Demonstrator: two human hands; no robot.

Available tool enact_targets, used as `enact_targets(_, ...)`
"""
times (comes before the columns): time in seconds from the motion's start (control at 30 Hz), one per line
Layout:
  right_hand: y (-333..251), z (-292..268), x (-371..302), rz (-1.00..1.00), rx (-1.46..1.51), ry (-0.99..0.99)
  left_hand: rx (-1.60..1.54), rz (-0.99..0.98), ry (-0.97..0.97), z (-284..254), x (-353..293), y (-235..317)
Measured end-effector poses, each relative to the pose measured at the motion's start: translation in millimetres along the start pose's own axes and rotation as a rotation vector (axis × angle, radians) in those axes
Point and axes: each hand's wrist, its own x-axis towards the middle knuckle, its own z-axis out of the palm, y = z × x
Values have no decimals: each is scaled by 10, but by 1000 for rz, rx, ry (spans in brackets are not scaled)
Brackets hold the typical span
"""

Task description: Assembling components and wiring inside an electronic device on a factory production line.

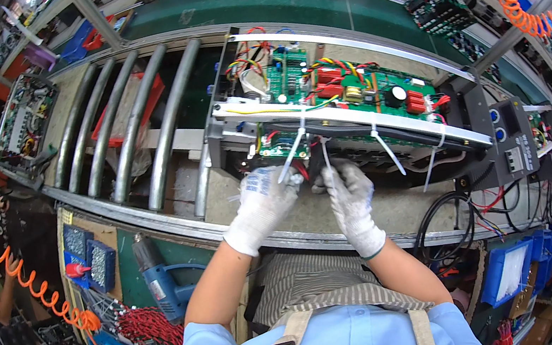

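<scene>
An open electronics chassis with green circuit boards and silver rails lies in front of me. A black cable bundle runs along its near rail, where several white cable ties hang with loose tails. My left hand, in a white glove, is closed at the chassis's near side beside a tie tail and red wires; what its fingertips pinch is hidden. To its right, my gloved right hand is closed on another cable tie hanging from the bundle. Dark wires pass between the two hands.
Metal rollers lie left of the chassis, with another chassis beyond. A blue heat gun, blue screw bins and red wires sit at lower left. Black cables coil at right. Orange air hoses hang nearby.
</scene>
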Motion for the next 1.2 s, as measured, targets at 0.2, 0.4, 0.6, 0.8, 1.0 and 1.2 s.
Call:
enact_targets(0.2, -145, -39, -137, 1, 58, -8, -196, -143, 284, -83, -319, 388)
enact_targets(0.4, -410, -208, -15, 95, 31, -198, -584, -101, -18, -218, -219, 403)
enact_targets(0.6, -450, -292, 61, 258, 198, -336, -453, -99, -1, -277, -175, 355)
enact_targets(0.8, -512, -251, 28, 279, 225, -304, -426, 5, -32, -354, -154, 324)
enact_targets(1.0, -564, -263, -17, 257, 226, -269, -394, -60, -170, -408, -105, 295)
enact_targets(1.2, -677, -178, -62, 32, -345, -305, -392, 74, -136, -361, -90, 253)
